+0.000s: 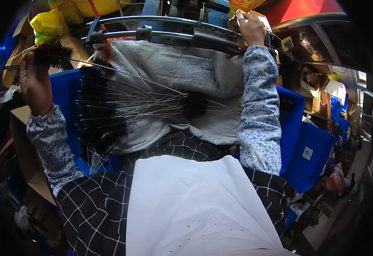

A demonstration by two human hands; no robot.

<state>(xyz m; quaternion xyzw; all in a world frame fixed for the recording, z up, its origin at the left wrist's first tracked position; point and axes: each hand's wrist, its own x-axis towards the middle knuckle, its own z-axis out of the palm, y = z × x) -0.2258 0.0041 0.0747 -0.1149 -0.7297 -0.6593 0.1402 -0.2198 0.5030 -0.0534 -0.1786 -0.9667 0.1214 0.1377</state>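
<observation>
At the far left, my left hand (36,87) is closed on the black bristle end of a bottle brush (52,56). The brush's twisted wire stem slants down to the right over my lap. Under it lies a pile of similar brushes (99,111), bristles to the left, thin wire stems fanning in to the middle. Up at the right end of a machine with metal rods (165,35), my right hand (252,30) has its fingers bent over a part there. A white wrap circles one fingertip. What those fingers grip is hidden.
A grey cloth (165,64) covers my lap beneath the brushes. Blue bins (310,155) stand at my right, and another blue bin (65,91) at my left. Cardboard (28,158) leans by my left arm. Yellow bags (48,25) sit at the back left.
</observation>
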